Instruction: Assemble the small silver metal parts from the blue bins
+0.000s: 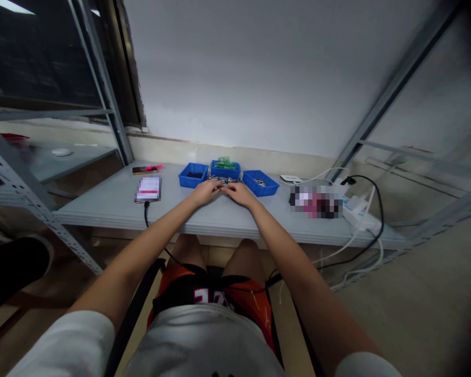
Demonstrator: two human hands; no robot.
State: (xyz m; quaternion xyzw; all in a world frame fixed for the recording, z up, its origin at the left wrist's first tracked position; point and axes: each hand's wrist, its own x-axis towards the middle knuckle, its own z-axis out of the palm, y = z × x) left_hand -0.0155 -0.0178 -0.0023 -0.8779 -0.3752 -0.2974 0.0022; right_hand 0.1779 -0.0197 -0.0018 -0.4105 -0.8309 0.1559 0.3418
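Note:
My left hand [206, 191] and my right hand [238, 192] meet on the grey shelf-table [113, 201], fingertips together over a small pile of metal parts [223, 180]. Both hands look pinched on something too small to name. Three blue bins stand just beyond: the left bin [193, 175] with dark bits, the middle bin [225, 168] with green pieces, the right bin [260, 183] with small metal parts.
A phone [148, 188] with a cable lies at the left, with a pink marker [152, 168] behind it. At the right are a blurred object [316, 203], a white power strip [357, 209] and black and white cables [372, 220]. Metal rack uprights stand on both sides.

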